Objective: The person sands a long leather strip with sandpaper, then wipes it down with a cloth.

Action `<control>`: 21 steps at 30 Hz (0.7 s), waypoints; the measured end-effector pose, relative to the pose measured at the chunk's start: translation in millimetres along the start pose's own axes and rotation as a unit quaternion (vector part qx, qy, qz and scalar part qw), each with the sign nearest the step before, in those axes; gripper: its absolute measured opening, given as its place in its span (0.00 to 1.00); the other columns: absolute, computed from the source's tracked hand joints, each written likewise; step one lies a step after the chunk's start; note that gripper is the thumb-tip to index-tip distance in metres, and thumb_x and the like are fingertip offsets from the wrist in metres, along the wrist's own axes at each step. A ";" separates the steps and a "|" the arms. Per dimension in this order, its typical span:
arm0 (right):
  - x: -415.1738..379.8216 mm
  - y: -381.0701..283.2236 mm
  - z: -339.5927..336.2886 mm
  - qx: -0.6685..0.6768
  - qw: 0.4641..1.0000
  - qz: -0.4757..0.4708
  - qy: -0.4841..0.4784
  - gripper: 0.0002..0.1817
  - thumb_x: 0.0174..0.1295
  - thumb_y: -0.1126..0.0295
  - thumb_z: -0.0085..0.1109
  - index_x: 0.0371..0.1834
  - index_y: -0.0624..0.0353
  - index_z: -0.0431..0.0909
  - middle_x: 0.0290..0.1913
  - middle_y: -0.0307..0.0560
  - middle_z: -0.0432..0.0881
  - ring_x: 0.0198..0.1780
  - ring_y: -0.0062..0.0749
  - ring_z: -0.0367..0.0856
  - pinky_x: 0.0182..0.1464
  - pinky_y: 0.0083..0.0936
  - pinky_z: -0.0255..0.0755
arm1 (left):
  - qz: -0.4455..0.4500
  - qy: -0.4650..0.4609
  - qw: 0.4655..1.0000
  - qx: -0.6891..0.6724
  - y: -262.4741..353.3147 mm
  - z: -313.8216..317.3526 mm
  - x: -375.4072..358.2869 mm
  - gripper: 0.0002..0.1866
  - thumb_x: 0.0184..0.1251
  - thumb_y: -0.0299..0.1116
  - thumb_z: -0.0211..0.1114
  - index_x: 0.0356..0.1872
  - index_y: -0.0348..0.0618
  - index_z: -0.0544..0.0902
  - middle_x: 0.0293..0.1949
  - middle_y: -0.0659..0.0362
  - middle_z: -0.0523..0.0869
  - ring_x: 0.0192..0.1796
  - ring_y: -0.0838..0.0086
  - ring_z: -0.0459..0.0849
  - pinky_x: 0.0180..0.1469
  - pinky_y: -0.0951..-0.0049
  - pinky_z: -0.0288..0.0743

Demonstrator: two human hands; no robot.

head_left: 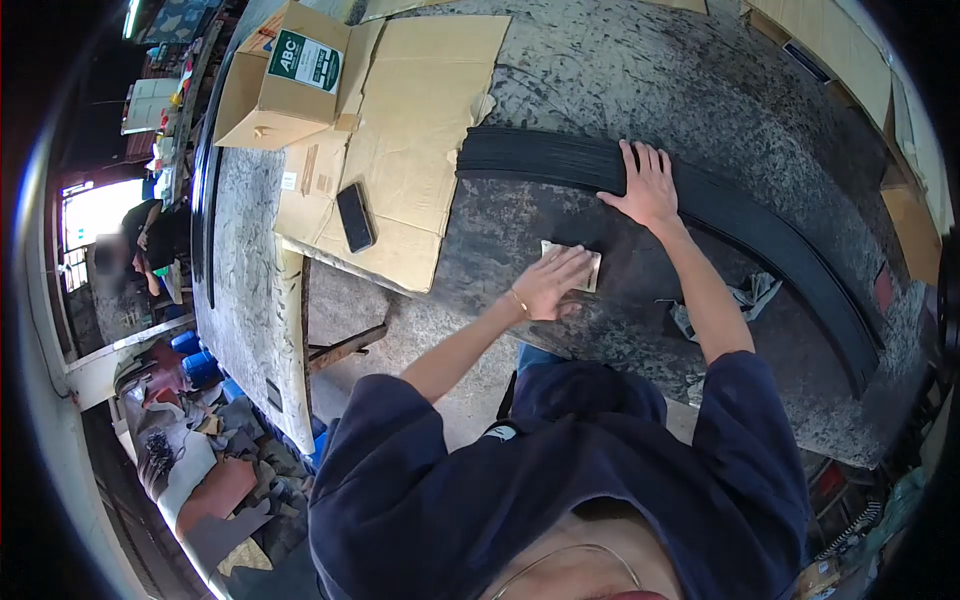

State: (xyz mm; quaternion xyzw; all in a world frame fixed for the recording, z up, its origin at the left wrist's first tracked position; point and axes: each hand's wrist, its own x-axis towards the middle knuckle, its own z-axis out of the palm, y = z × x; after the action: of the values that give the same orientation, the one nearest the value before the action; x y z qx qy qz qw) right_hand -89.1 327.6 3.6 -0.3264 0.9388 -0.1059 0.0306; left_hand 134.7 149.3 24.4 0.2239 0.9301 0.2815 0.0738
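My left hand (550, 285) lies palm down on the dark table, its fingers flat over a small pale rectangular piece (594, 275). Corners of that piece stick out past the fingers; the rest is hidden beneath them. Farther forward, my right hand (650, 190) rests flat with fingers spread across a bundle of long black strips (545, 157). The strips curve along the table from the cardboard's edge toward the right. A crumpled grey cloth-like scrap (755, 296) lies beside my right forearm, partly hidden by it.
A flat cardboard sheet (420, 120) covers the table's left part, with a phone (356, 218) and an open cardboard box (285, 85) on it. Scraps (220, 490) are piled at lower left. Another person (145, 235) is in the far left background.
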 end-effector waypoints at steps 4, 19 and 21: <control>1.4 -1.1 -1.4 -0.013 1.000 -0.010 0.011 0.57 0.52 0.34 0.68 0.77 0.59 0.58 0.72 0.55 0.65 0.74 0.50 0.61 0.78 0.51 0.48 | -0.067 0.000 0.996 0.065 -4.0 24.6 -4.3 0.29 0.71 0.37 0.56 0.74 0.50 0.69 0.76 0.56 0.66 0.79 0.59 0.61 0.80 0.52 0.52; 3.3 0.0 -2.0 0.005 1.000 -0.012 0.010 0.56 0.50 0.35 0.70 0.76 0.59 0.60 0.70 0.57 0.67 0.73 0.49 0.62 0.76 0.52 0.51 | -0.237 0.199 0.936 0.165 -66.5 1.8 114.0 0.34 0.66 0.37 0.66 0.73 0.43 0.68 0.77 0.44 0.62 0.79 0.44 0.56 0.78 0.47 0.55; 5.0 0.9 0.4 0.009 1.000 -0.014 0.019 0.56 0.49 0.36 0.71 0.76 0.59 0.60 0.70 0.57 0.67 0.73 0.49 0.63 0.76 0.52 0.51 | -0.246 0.185 0.938 0.157 -68.7 -2.9 116.3 0.35 0.66 0.40 0.66 0.73 0.43 0.68 0.77 0.45 0.61 0.80 0.44 0.55 0.78 0.48 0.54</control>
State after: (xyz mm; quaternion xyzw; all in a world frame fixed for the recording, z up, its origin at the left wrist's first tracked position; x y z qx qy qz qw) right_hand -93.5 325.1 3.1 -0.3370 0.9335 -0.1214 0.0141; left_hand 4.8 150.2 -12.7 -0.0593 0.9858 0.1414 -0.0685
